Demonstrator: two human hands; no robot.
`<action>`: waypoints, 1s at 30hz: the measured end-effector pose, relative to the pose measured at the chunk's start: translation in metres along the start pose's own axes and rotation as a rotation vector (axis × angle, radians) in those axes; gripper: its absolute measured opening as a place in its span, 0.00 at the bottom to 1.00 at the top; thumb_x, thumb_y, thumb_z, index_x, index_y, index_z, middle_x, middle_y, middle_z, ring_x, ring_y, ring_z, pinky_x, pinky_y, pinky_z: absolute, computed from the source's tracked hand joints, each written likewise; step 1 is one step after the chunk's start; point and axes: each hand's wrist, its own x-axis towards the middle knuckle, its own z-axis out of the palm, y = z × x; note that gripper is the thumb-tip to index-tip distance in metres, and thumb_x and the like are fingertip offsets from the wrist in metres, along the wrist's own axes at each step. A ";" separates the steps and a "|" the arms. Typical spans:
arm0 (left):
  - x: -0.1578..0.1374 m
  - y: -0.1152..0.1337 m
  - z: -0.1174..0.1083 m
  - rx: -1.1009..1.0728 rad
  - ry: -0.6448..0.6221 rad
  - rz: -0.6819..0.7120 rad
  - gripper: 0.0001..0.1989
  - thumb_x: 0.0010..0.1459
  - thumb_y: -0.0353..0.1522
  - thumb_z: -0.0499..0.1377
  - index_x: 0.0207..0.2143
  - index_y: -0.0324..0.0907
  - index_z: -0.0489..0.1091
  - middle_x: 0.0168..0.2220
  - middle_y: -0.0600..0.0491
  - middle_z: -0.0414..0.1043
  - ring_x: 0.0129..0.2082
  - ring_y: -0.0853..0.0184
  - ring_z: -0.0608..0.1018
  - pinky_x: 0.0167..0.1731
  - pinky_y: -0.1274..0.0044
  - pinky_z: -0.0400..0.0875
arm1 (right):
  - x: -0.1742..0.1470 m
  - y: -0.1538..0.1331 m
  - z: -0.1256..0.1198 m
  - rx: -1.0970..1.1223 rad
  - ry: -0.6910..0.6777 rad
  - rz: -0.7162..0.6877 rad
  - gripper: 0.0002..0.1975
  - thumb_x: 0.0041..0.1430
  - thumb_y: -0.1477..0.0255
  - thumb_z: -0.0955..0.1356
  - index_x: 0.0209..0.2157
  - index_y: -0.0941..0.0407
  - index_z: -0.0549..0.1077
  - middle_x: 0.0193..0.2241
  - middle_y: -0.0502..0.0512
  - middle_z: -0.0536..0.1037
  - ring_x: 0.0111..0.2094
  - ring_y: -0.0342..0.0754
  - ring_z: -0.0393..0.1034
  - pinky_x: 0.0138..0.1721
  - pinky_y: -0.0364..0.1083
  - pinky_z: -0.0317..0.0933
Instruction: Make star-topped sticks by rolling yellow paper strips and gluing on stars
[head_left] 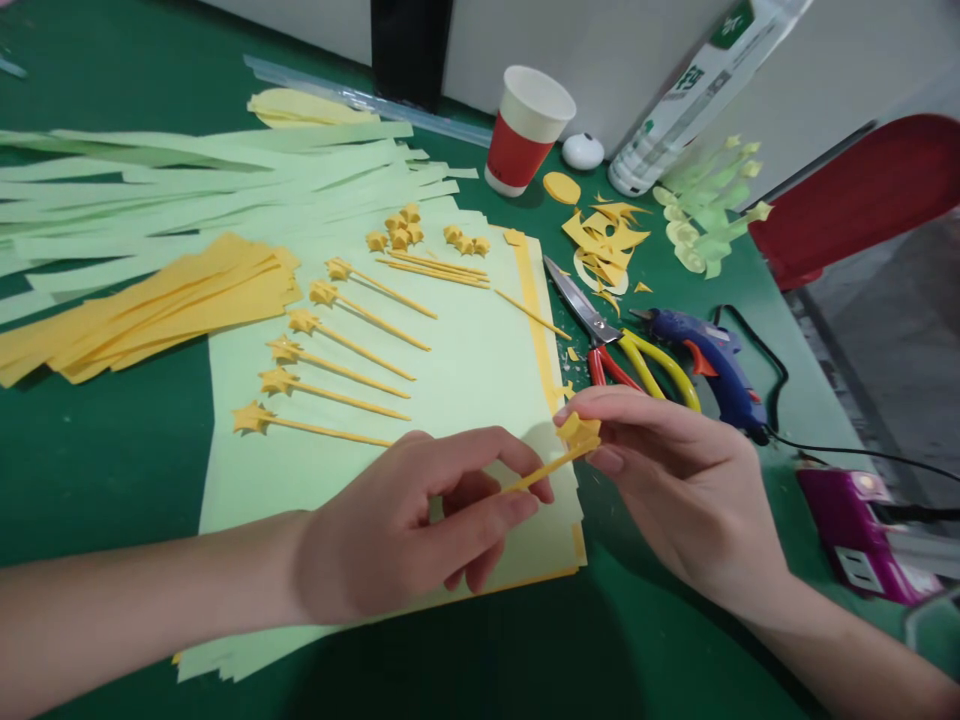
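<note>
Between thumb and fingers my left hand (420, 525) pinches a thin yellow paper stick (546, 470). At the stick's far end is a yellow paper star (579, 430), gripped by the thumb and fingertips of my right hand (686, 490). Whether star and stick are glued together I cannot tell. Several finished star-topped sticks (349, 350) lie in a row on the pale green paper sheets (480, 390) under my left hand. Loose yellow stars (405, 228) and bare yellow sticks (436, 268) rest above them.
Scissors (592, 320) and a blue glue gun (705, 360) lie to the right, near a purple power strip (862, 530). A red-and-white paper cup (529, 130) stands behind yellow scraps (607, 245). Green strips (225, 185) and yellow strips (150, 305) spread at left.
</note>
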 end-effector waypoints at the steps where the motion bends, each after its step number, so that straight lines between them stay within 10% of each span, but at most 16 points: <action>1: 0.000 0.000 0.000 0.001 -0.002 0.001 0.08 0.55 0.36 0.52 0.34 0.42 0.66 0.13 0.61 0.61 0.14 0.76 0.64 0.17 0.85 0.59 | 0.000 0.000 0.000 -0.002 0.003 -0.003 0.13 0.54 0.76 0.67 0.39 0.44 0.74 0.39 0.48 0.74 0.39 0.42 0.69 0.40 0.41 0.68; 30: 0.001 0.002 0.000 0.067 0.040 -0.003 0.08 0.55 0.36 0.51 0.31 0.41 0.66 0.13 0.61 0.60 0.13 0.77 0.63 0.16 0.86 0.58 | -0.002 0.000 0.001 0.114 -0.042 0.041 0.14 0.56 0.77 0.65 0.40 0.44 0.73 0.39 0.46 0.71 0.32 0.35 0.69 0.36 0.35 0.67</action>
